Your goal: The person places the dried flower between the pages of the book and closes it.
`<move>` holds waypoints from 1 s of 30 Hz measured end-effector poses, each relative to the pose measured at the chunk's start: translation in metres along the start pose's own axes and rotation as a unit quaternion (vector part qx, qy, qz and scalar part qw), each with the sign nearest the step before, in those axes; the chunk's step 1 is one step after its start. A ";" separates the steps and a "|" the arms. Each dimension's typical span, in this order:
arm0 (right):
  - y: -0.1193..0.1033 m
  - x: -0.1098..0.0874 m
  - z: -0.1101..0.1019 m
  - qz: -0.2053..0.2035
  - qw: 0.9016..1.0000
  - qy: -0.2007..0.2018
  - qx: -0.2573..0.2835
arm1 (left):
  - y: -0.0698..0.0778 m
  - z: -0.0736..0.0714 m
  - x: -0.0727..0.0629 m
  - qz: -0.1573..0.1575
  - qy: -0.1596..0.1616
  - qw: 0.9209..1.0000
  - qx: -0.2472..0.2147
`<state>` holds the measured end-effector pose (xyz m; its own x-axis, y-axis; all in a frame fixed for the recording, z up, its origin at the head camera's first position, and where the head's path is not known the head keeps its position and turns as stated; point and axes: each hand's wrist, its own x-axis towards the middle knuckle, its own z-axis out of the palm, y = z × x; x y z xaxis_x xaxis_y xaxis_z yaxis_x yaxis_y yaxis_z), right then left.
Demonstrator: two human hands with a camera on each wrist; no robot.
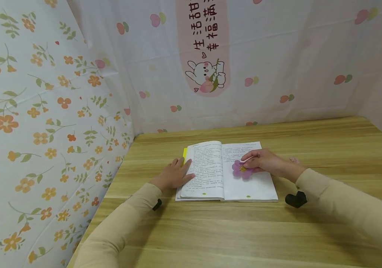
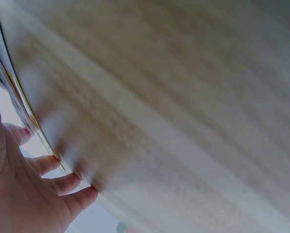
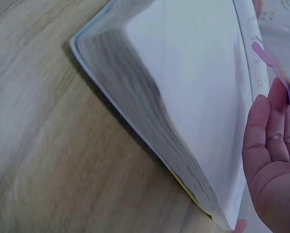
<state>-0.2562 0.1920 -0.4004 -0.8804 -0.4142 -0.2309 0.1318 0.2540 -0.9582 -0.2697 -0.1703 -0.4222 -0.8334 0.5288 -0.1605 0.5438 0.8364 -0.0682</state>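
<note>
An open book [image 1: 207,171] with printed pages lies on the wooden table. Along its left edge rests my left hand [image 1: 173,175], fingers spread, the thumb and index finger reaching onto the left page. In the left wrist view that hand's fingertips [image 2: 89,194] touch the tabletop beside the book's edge. Over the right page, my right hand [image 1: 265,162] pinches a flat purple flower [image 1: 238,172] with a yellow centre between thumb and fingers. The right wrist view shows the flower [image 3: 264,54] nearly edge-on, above the book's thick page block [image 3: 135,92].
Just beyond my right wrist, a small pink thing [image 1: 294,160] lies on the table [image 1: 338,149], partly hidden by the arm. A black device [image 1: 296,200] hangs under the right sleeve. Patterned cloth [image 1: 271,56] hangs behind the table and at its left side.
</note>
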 end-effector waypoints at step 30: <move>0.001 0.019 0.034 -0.036 0.995 0.010 -0.096 | 0.000 -0.001 0.000 -0.002 0.001 1.000 -0.003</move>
<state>-0.2574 0.1546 -0.4118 -0.8932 -0.4213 -0.1570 -0.0204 0.3868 -0.9219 -0.2695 -0.1702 -0.4214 -0.8358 0.5255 -0.1589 0.5399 0.8393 -0.0639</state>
